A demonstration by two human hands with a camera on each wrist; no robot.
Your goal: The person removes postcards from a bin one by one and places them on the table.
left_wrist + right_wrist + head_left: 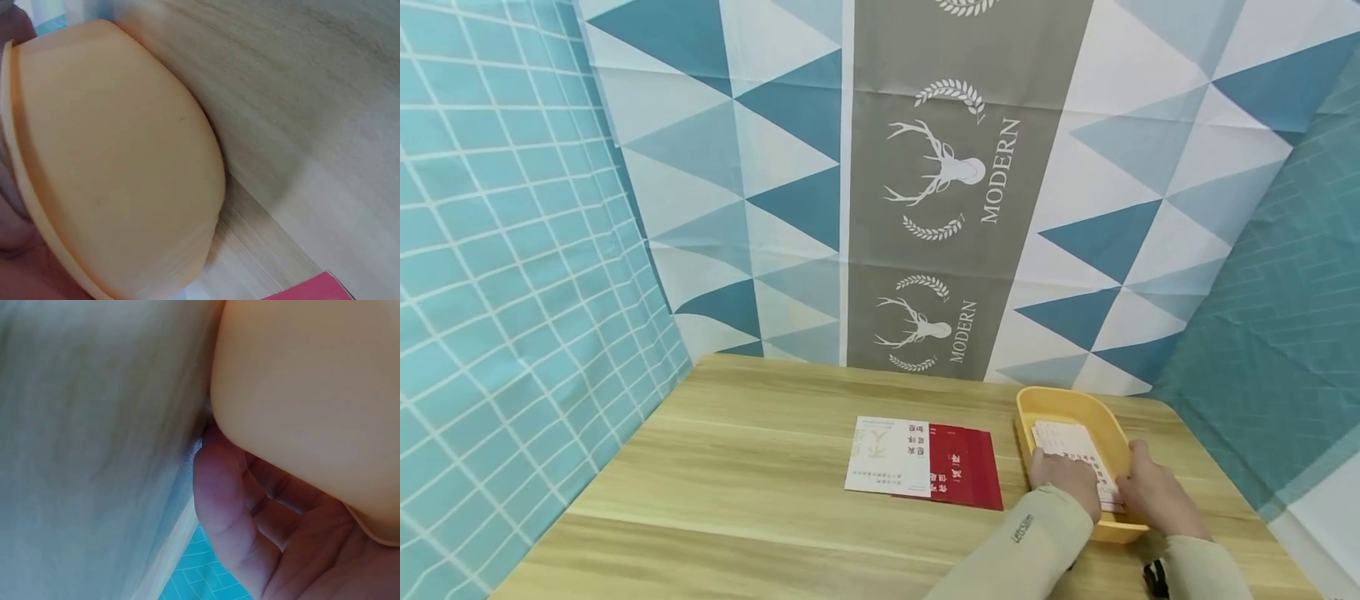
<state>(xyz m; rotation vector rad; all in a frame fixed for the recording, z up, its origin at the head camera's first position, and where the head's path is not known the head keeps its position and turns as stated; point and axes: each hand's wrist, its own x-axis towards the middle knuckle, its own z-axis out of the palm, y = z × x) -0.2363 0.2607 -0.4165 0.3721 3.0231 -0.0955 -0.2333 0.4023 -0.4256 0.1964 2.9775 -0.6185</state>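
A yellow tray [1063, 398] stands at the right of the table with a stack of printed white cards [1078, 450] in it. My left hand [1067, 482] reaches over the tray's near left rim and rests on the cards. Its fingertips are hidden, and the left wrist view shows mostly the tray's outer wall [119, 156]. On the right side, my right hand [1159, 492] grips the tray. In the right wrist view, the curled fingers [219, 481] touch the bottom edge of the tray wall [306, 394].
Left of the tray, a white printed card [887, 457] overlaps red cards [973, 467] on the wooden table [737, 467]. Patterned cloth [797, 183] hangs behind the table, with blue tiled sheeting [497, 275] on the left side.
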